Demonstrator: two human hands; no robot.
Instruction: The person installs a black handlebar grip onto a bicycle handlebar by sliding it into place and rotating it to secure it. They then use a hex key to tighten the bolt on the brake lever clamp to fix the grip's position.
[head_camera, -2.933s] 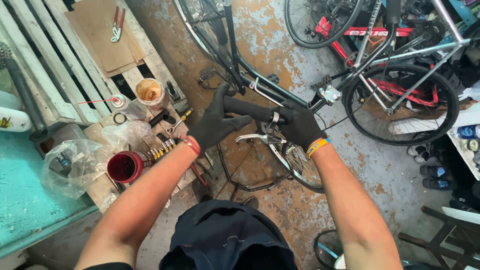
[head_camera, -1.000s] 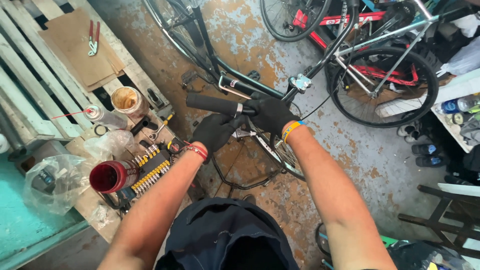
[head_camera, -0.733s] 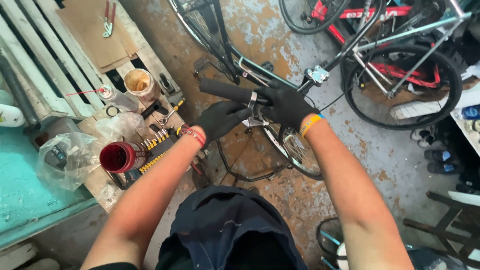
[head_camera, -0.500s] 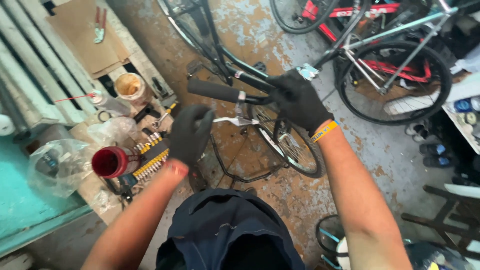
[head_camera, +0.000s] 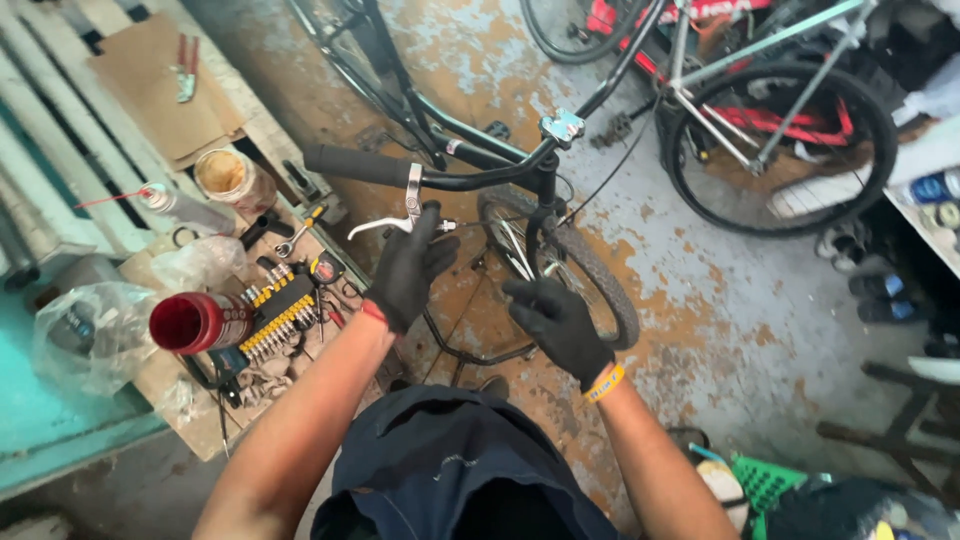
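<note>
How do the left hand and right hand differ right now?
The left hand is raised to the silver brake lever under the handlebar; the right hand hangs lower, touching nothing. The left wrist has a red band, the right a yellow one. Both wear black gloves.

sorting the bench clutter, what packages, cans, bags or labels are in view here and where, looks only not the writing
red can: lying on its side on the bench, a cylinder.
spray can: lying further back, silver with a red cap.
clear plastic bag: crumpled at the bench's left edge.
brown tub: open, round, beside the cardboard.
</note>
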